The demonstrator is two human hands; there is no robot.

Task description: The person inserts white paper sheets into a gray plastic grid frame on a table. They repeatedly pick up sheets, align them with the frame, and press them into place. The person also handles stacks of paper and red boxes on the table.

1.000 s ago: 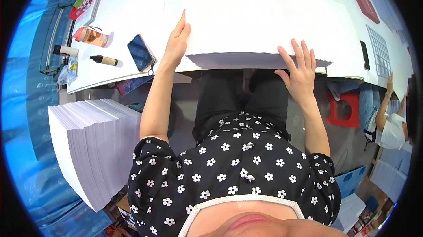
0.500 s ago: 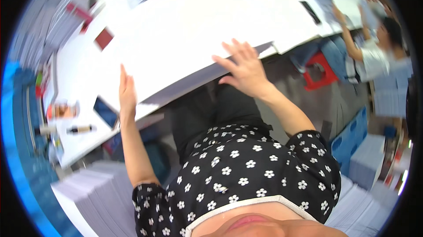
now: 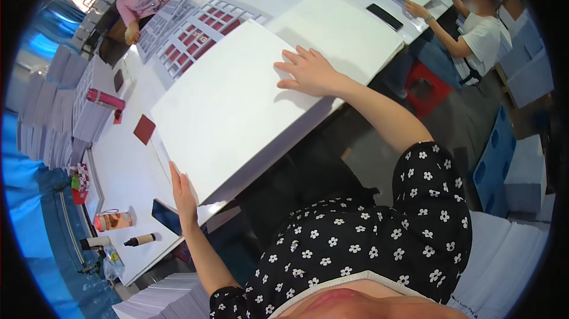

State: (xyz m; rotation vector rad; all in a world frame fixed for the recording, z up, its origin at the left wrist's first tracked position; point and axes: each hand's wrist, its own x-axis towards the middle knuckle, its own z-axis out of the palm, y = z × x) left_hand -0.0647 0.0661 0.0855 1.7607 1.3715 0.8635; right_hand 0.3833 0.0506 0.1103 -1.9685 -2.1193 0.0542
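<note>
Stack of large white paper sheets (image 3: pixel 237 99) is flanked: left hand (image 3: pixel 184 191) open vs near-left edge, right hand (image 3: pixel 308 73) flat, open on top; long axis runs L–R.

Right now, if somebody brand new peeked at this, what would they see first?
First the big white sheet stack filling the middle of the long white table. The right hand lies flat on its far corner, and the left hand presses against its near edge. Next come the sheets of dark red squares just beyond it.
</note>
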